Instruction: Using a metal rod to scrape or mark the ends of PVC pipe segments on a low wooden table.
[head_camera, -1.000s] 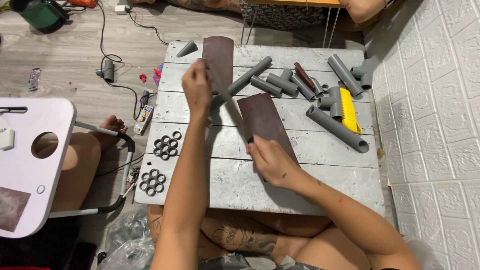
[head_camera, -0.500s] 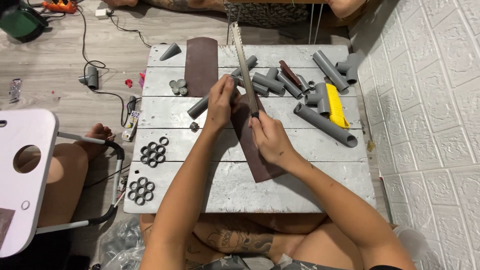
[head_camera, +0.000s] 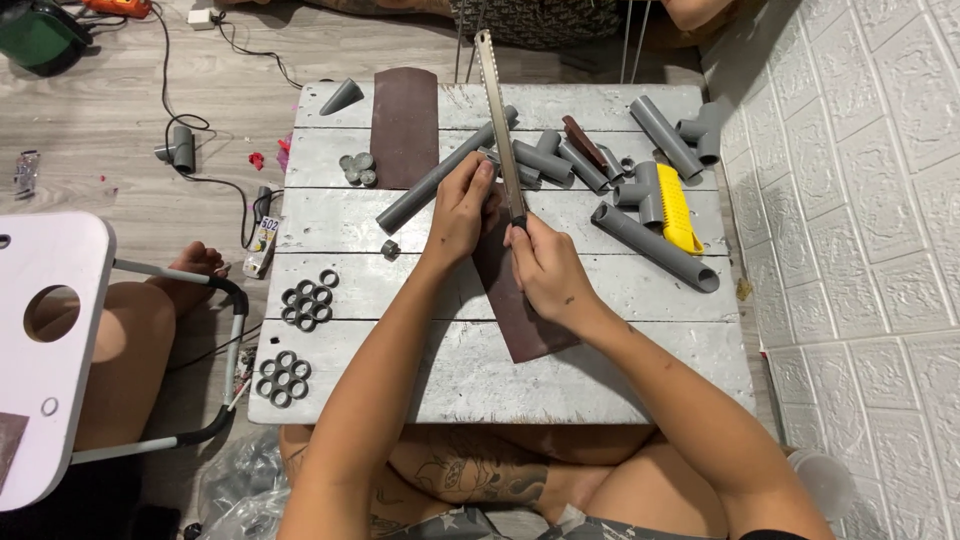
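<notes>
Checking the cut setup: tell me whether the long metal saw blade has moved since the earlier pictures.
Yes. The long metal saw blade swung from lying on the grey plank table to pointing past its far edge, gripped by the right hand.

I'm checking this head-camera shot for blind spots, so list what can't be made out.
- Head view: what the left hand pinches is hidden by its fingers.
- The saw blade's handle is covered by the right hand.
- The sandpaper sheet is partly under both hands.
- The blade's teeth are too small to make out.
</notes>
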